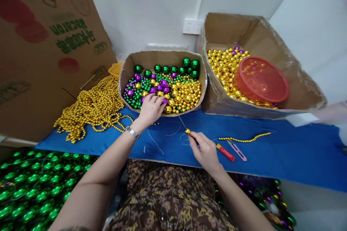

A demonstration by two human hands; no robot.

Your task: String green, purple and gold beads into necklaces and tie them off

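Note:
My left hand [151, 108], with a metal watch on its wrist, reaches over the near rim of a cut-down cardboard box [204, 79]. Its fingers are a little apart among purple beads [162, 86] and gold beads [184, 94]; I see nothing clearly held. Over the blue cloth, my right hand [204, 149] is closed in a pinch on a thin needle [182, 120]. One larger gold bead [187, 131] sits on the needle at my fingertips, and the needle points up and left toward the box. Fine pale thread [155, 141] lies loosely on the cloth.
Gold bead strands [94, 103] are heaped at left. A red lighter [225, 152], pink thread snips [238, 151] and a short gold strand [244, 139] lie at right. A larger carton [225, 103] holds gold beads and a red basket [264, 79]. Another person's arm [330, 113] enters at right.

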